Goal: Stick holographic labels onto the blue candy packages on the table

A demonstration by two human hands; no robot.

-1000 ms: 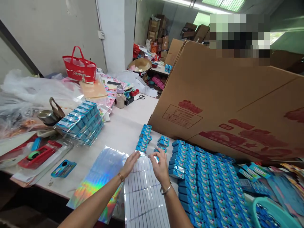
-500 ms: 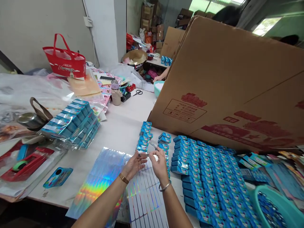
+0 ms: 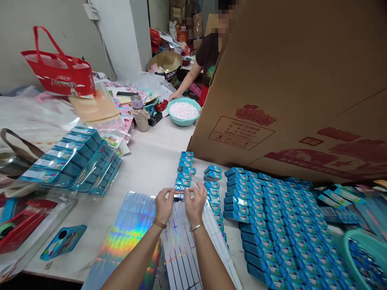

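Strip (image 3: 179, 192): one, over the far end of the gridded sheet (image 3: 180, 246)
Long axis: crosswise, hand to hand
Look: slim, shiny, rainbow-tinted
Fingers: left hand (image 3: 163, 207) and right hand (image 3: 195, 204) each pinched on one end
Holographic sheet (image 3: 128, 227): one, left of the gridded sheet

Narrow iridescent strip (image 3: 179, 191): glossy, film-like. Long white gridded label sheet (image 3: 181, 259): smooth, shiny w/ rainbow glints. Wide silver holographic sheet (image 3: 127, 233): v. glossy, mirror-ish. Small blue rectangular printed boxes (image 3: 272, 233): smooth card, semi-gloss. Big brown corrugated carton (image 3: 290, 88): matt cardboard. Round teal basin (image 3: 184, 122): smooth plastic. Thin silver bangle (image 3: 196, 226): polished metal. White flat tabletop (image 3: 151, 157): smooth, mostly matt w/ slight sheen.
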